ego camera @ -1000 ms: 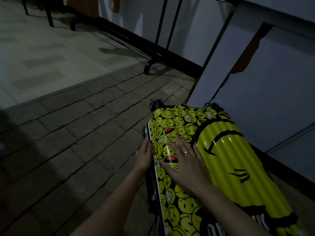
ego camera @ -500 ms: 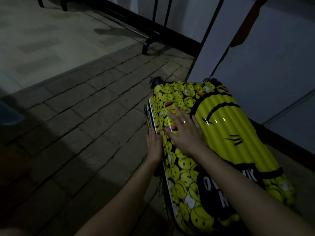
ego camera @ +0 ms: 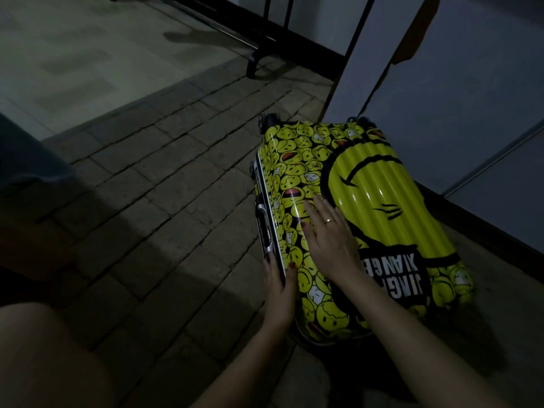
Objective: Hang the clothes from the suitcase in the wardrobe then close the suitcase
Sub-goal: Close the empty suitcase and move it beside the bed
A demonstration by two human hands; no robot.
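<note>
Lying flat on the dim brick-patterned floor (ego camera: 153,184), the glossy yellow hard-shell suitcase covered in black-outlined smiley faces (ego camera: 368,178) sits at about four o'clock from the middle of the view, its lid down and its two halves together. Its ribbed top carries one large winking face and a black patch with white lettering. Two small black wheels (ego camera: 266,120) show at its far end, toward twelve o'clock, and a silver metal frame with a latch (ego camera: 263,223) runs along its nine o'clock side.

The right hand (ego camera: 329,237) lies palm down on the lid near that side, fingers straight and spread, holding nothing; a thin ring shows on one finger. The left hand (ego camera: 279,287) is at the suitcase's nine o'clock edge, closer to the person than the latch. Its thumb rests on top of the lid rim and its fingers reach along the side frame, so it appears to pinch the edge, though the fingers' ends are hard to make out in the gloom.

At two o'clock, just beside the suitcase, stand pale grey panels (ego camera: 441,83). At twelve o'clock the black legs of a metal stand (ego camera: 256,58) meet the floor.
</note>
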